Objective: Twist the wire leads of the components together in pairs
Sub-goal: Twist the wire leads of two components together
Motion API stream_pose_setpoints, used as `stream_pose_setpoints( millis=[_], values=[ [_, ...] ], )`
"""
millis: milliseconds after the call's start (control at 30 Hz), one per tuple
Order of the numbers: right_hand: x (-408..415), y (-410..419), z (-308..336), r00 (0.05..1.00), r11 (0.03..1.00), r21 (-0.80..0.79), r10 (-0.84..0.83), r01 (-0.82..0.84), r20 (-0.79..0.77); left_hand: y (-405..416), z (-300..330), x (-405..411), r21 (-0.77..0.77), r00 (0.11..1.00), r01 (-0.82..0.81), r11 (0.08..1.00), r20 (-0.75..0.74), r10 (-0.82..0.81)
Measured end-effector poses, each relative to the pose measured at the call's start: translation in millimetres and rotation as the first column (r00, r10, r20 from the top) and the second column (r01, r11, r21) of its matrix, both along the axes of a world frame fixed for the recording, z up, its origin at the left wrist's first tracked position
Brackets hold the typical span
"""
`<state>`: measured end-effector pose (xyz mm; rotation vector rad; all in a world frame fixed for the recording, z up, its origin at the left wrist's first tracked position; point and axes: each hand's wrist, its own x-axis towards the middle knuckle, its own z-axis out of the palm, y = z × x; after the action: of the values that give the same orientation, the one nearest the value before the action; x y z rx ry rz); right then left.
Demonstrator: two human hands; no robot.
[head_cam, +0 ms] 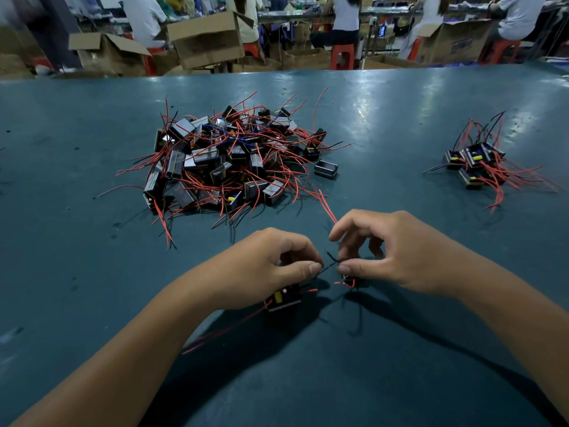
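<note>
Left hand (271,266) and right hand (385,251) each pinch a black lead (331,261) between two components (284,298) low on the surface (92,272) — thin wire could slip the pinch, or snag stray red leads (328,208).

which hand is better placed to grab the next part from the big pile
Left, probably. The big pile lies ahead of the left hand; the right hand sits farther to the side. Both now pinch wires.

Two hands (323,260), two held components (284,298), two component piles (228,158), one stray component (325,169)
</note>
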<state>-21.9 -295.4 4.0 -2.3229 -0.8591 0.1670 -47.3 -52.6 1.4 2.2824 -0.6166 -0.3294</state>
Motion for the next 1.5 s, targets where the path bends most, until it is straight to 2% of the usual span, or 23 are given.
stream_pose_setpoints(
  millis=[233, 433, 567, 900, 1133, 1333, 1500],
  values=[
    [0.9, 3.1, -5.7, 0.999, 0.999, 0.043, -0.031, 0.029, 0.033, -9.6, -8.4, 0.0, -0.097, 1.000, -0.022, 0.995, -0.006, 0.022],
    [-0.9, 2.0, -5.3, 0.996, 0.989, 0.121, -0.092, 0.091, 0.006, -1.8, -13.2, 7.9, -0.191, 0.982, -0.188, 0.963, -0.061, 0.180],
    [-5.0, 8.7, -5.7, 0.994, 0.977, 0.184, -0.110, 0.111, -0.017, -0.5, -12.4, 10.3, -0.268, 0.972, -0.226, 0.936, -0.006, 0.233],
    [-15.7, 23.0, -12.4, 0.952, 0.943, 0.271, -0.248, 0.194, 0.180, -3.0, -13.6, 7.6, -0.382, 0.981, -0.192, 0.904, -0.060, 0.183],
    [-15.8, 29.9, -18.6, 0.972, 0.841, 0.487, -0.198, 0.236, -0.130, -3.4, -11.5, 6.5, -0.375, 0.976, -0.209, 0.903, -0.017, 0.219],
    [-20.7, 33.7, -16.7, 0.972, 0.789, 0.569, -0.164, 0.230, -0.166, -6.9, -7.8, 5.0, -0.409, 0.966, -0.244, 0.879, -0.023, 0.257],
    [-22.9, 39.1, -17.8, 0.944, 0.712, 0.635, -0.127, 0.300, -0.304, -6.0, -7.7, 4.9, -0.393, 0.961, -0.243, 0.887, 0.029, 0.276]
  ],
)
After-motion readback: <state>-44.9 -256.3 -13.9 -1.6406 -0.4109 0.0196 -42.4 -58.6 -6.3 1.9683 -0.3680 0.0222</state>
